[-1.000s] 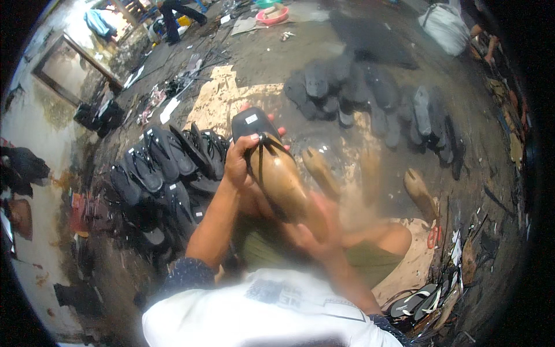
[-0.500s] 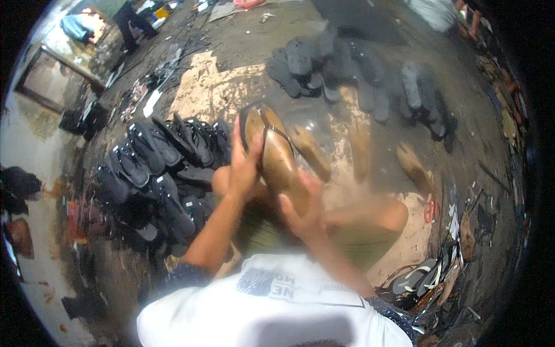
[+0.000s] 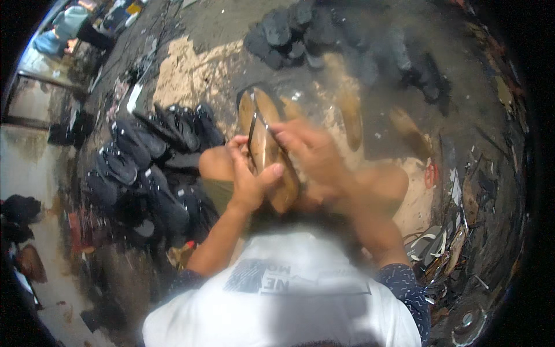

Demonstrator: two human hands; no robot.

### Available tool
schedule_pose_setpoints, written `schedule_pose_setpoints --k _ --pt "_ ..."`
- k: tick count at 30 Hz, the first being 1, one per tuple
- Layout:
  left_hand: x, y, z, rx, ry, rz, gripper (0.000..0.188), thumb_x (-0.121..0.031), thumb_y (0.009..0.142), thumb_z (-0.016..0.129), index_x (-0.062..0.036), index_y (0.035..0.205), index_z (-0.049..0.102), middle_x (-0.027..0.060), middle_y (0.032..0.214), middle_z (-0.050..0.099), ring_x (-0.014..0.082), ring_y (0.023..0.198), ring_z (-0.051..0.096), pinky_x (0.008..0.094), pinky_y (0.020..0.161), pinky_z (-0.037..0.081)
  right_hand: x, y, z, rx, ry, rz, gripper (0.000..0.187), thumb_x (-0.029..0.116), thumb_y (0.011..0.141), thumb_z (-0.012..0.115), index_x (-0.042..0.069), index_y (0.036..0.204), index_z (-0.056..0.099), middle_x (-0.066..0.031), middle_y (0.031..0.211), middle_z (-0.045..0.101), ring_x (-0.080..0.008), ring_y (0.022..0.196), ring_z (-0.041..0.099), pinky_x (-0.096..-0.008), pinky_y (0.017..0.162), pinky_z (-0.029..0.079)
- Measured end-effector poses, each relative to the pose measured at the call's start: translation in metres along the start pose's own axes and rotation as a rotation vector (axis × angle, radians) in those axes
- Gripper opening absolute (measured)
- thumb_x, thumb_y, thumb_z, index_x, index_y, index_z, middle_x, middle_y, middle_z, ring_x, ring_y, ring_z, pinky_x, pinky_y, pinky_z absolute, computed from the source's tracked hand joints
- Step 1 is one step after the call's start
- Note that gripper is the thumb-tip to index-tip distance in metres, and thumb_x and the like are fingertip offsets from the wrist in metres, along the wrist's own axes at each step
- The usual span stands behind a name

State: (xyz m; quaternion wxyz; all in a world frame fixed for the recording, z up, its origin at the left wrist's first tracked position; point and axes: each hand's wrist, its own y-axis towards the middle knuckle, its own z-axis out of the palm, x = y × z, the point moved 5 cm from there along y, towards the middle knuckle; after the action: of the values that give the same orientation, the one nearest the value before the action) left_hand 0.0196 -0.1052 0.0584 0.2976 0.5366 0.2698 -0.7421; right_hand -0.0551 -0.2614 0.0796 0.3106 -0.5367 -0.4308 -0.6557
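A brown, glossy foot-shaped shoe last (image 3: 281,194) is held up in front of me, tilted, its toe end pointing away. A thin black sandal strap (image 3: 253,122) crosses over it, and a dark edge shows around the toe end. My left hand (image 3: 250,182) wraps the near left side of the last, thumb lying across its top. On the right side, my right hand (image 3: 315,150) is closed with its fingertips at the strap. Motion smears that hand a little, and its lower fingers are hidden.
Black sandals (image 3: 136,153) lie piled at my left. Several more brown lasts (image 3: 349,118) and dark soles (image 3: 277,29) lie ahead on the floor. Cardboard (image 3: 185,72) is spread there too. Red-handled scissors (image 3: 431,173), a loose sandal (image 3: 425,246) and scraps are at the right.
My right hand has left the heel end of the last and moved up to the strap. My left hand has slid down from the toe end toward the middle of the last.
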Motion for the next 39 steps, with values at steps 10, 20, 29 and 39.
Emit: schedule_pose_setpoints --k 10,20,29,39 --pt "-0.032 -0.071 0.025 0.006 -0.496 -0.139 0.105 -0.037 0.065 0.087 -0.0246 0.141 0.015 0.0152 0.14 0.036 0.03 0.135 0.042 0.0439 0.108 0.044 -0.038 -0.126 0.041 0.169 0.597 0.716 0.043 0.049 0.109 0.044 0.011 0.096 0.059 0.008 0.067 0.045 -0.0023 0.054 0.039 -0.0192 0.048 0.031" --pt "-0.068 -0.039 -0.022 0.21 -0.743 0.128 0.084 -0.051 0.068 0.084 -0.0059 0.128 0.047 0.0136 0.107 0.057 0.0288 0.094 0.06 0.0438 0.082 0.055 -0.034 -0.159 0.013 0.259 1.109 0.354 0.043 0.037 0.104 0.051 0.015 0.069 0.043 0.0012 0.051 0.04 -0.0114 0.041 0.035 -0.0282 0.042 0.029" --pt "-0.076 0.014 0.01 0.281 -0.668 0.314 0.113 -0.057 0.08 0.073 0.0004 0.16 0.019 0.0262 0.163 0.025 0.0406 0.146 0.037 0.0545 0.12 0.034 0.036 -0.067 0.094 0.396 1.577 0.841 0.073 0.053 0.101 0.048 0.002 0.153 0.036 -0.0224 0.139 0.057 -0.0348 0.108 0.068 -0.0478 0.087 0.061" --pt "-0.018 0.018 0.013 0.184 -0.268 -0.187 0.087 -0.029 0.094 0.059 -0.0047 0.163 0.011 0.0162 0.156 0.04 0.0301 0.138 0.05 0.0449 0.115 0.043 -0.02 -0.05 0.023 -0.093 0.488 0.225 0.077 0.006 0.091 0.063 0.004 0.157 0.024 -0.0161 0.142 0.047 -0.0223 0.126 0.054 -0.037 0.106 0.05"
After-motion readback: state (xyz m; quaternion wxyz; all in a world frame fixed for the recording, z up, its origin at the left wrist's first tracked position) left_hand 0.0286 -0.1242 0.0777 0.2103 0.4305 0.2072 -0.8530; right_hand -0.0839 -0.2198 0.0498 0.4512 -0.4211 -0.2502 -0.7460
